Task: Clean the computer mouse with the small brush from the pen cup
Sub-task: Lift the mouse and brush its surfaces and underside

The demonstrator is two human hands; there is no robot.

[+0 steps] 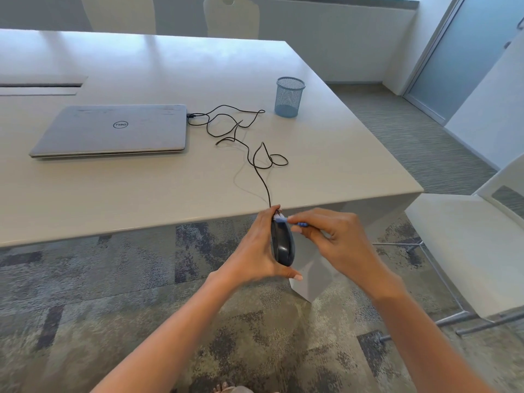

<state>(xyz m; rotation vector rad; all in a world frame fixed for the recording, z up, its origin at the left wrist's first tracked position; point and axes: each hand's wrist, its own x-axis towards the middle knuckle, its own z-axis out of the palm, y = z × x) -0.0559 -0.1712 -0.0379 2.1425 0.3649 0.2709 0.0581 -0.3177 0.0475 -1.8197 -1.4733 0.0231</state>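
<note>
I see the dark computer mouse (282, 242) held on edge in the air, just in front of the counter's (141, 188) near edge and above the carpet. The left hand (255, 251) curls round it from the left, with the thumb under its rear end and the fingertips at its front. Just to its right, the right hand (334, 239) pinches the small blue brush (289, 221), whose pale bristles touch the mouse's front end where the black cable (255, 165) leaves. The cable runs in loose loops over the counter to a closed grey laptop (113, 130). The blue mesh pen cup (289, 96) stands upright beyond the loops, well apart from both hands. A white chair (453, 245) stands at the right.
</note>
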